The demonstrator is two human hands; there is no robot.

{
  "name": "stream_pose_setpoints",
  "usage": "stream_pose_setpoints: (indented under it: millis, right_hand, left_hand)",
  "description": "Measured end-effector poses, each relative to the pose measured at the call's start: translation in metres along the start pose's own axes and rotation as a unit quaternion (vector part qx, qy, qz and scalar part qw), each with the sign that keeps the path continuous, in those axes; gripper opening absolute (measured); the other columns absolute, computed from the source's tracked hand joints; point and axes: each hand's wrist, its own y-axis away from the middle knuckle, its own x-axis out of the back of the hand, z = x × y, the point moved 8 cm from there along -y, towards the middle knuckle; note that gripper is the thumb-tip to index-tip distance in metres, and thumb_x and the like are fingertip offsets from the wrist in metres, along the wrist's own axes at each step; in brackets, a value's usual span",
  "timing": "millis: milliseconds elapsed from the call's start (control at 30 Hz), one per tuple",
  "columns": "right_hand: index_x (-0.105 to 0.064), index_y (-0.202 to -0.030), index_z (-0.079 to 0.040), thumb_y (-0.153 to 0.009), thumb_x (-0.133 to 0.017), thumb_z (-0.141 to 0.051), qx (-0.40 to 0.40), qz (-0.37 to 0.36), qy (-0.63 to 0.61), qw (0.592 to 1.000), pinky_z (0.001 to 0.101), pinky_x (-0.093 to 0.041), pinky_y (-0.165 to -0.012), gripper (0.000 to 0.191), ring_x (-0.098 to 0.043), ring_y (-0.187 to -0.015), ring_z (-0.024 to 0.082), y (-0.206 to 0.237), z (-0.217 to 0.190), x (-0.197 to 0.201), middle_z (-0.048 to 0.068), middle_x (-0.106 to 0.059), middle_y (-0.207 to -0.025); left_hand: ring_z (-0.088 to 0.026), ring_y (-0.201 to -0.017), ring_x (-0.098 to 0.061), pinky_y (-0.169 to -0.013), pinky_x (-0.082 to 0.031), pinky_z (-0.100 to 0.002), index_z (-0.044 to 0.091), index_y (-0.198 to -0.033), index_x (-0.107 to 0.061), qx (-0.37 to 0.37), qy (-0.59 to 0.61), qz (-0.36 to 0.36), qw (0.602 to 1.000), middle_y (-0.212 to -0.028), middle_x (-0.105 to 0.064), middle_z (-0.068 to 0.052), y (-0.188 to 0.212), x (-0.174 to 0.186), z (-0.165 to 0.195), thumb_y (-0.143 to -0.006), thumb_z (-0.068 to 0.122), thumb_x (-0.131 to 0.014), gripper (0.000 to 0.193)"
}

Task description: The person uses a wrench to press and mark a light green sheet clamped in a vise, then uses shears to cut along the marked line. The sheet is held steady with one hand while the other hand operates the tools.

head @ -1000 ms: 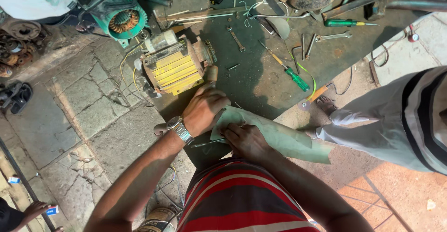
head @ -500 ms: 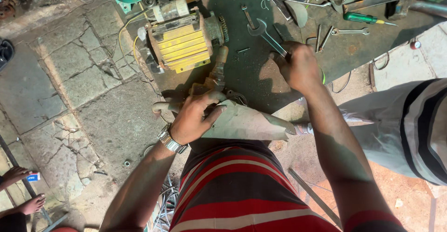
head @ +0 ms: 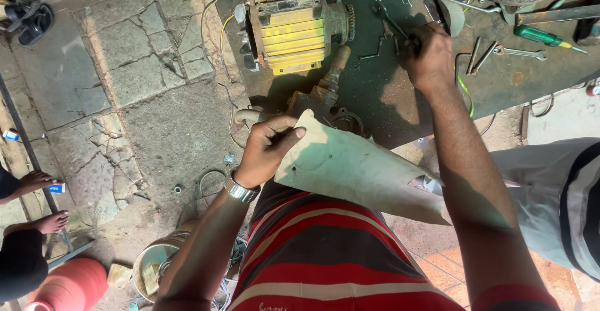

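The person stands at a dark green workbench [head: 537, 74] out in the sun. The left hand [head: 265, 152] grips the top corner of a pale green metal blade [head: 359, 170], thumb on its flat face. The blade lies tilted across the front edge of the bench, just over the striped shirt [head: 331, 255]. The right hand [head: 428, 55] is farther up on the bench, closed around a small dark tool [head: 394, 24]. I cannot tell just what kind of tool it is. The tool is well apart from the blade, so I think no work on the blade has started yet; only the picking up of the tool looks done.

A yellow motor [head: 294, 27] sits on the bench near the blade's top. A green screwdriver [head: 540, 36] and a few wrenches [head: 484, 55] lie to the side. Another person's leg in grey trousers [head: 544, 192] is close by.
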Motion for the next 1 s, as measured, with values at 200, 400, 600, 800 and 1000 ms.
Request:
stream_pose_setpoints:
  millis: [200, 400, 600, 800, 1000]
  right_hand:
    - [-0.072, -0.114, 0.001, -0.087, -0.068, 0.005, -0.055, 0.004, -0.015, 0.998, 0.0445, -0.053, -0.091, 0.027, -0.068, -0.105, 0.039, 0.036, -0.005, 0.026, 0.022, -0.069, -0.111]
    - [-0.062, -0.134, -0.004, -0.079, -0.068, -0.006, -0.035, -0.224, -0.276, 0.934, 0.0350, -0.053, -0.095, 0.055, -0.071, -0.109, 0.025, 0.117, -0.082, 0.041, 0.013, -0.074, -0.114]
    - [-0.066, -0.130, -0.003, -0.094, -0.073, -0.025, -0.079, -0.246, -0.220, 0.941, 0.0361, -0.055, -0.083, 0.044, -0.074, -0.098, 0.033, 0.152, -0.127, 0.056, 0.017, -0.076, -0.110]
    - [-0.073, -0.105, -0.002, -0.094, -0.070, -0.022, -0.227, -0.185, -0.229, 0.928, 0.0309, -0.055, -0.065, 0.023, -0.071, -0.069, 0.017, 0.172, -0.120, 0.056, 0.011, -0.076, -0.082]
    - [-0.077, -0.102, 0.002, -0.091, -0.075, -0.017, -0.336, -0.103, -0.295, 0.889, 0.0309, -0.054, -0.066, 0.022, -0.064, -0.076, 0.010, 0.192, -0.127, 0.031, 0.008, -0.077, -0.083]
  left_hand:
    - [-0.005, -0.077, -0.059, -0.068, -0.048, -0.022, -0.001, -0.104, -0.072, 0.037, -0.065, -0.004, 0.997, -0.085, -0.070, 0.001, 0.016, 0.018, 0.005, -0.099, 0.010, -0.071, 0.012]
    - [-0.008, -0.080, -0.063, -0.072, -0.051, -0.023, -0.002, -0.106, -0.073, 0.042, -0.058, 0.012, 0.997, -0.089, -0.074, -0.006, 0.024, 0.045, 0.025, -0.099, 0.008, -0.069, 0.013]
    - [-0.013, -0.095, -0.070, -0.082, -0.057, -0.026, 0.001, -0.124, -0.060, 0.030, 0.051, -0.042, 0.997, -0.101, -0.078, -0.009, 0.016, 0.048, 0.045, -0.090, -0.001, -0.069, 0.035]
    - [-0.014, -0.105, -0.072, -0.081, -0.060, -0.028, 0.007, -0.117, -0.063, -0.043, 0.004, -0.125, 0.991, -0.109, -0.075, -0.004, 0.012, 0.053, 0.073, -0.084, 0.001, -0.075, 0.036]
    - [-0.020, -0.113, -0.072, -0.101, -0.051, -0.037, 0.011, -0.110, -0.079, -0.086, -0.144, -0.284, 0.944, -0.109, -0.082, -0.006, 0.021, 0.059, 0.090, -0.087, 0.004, -0.076, 0.024]
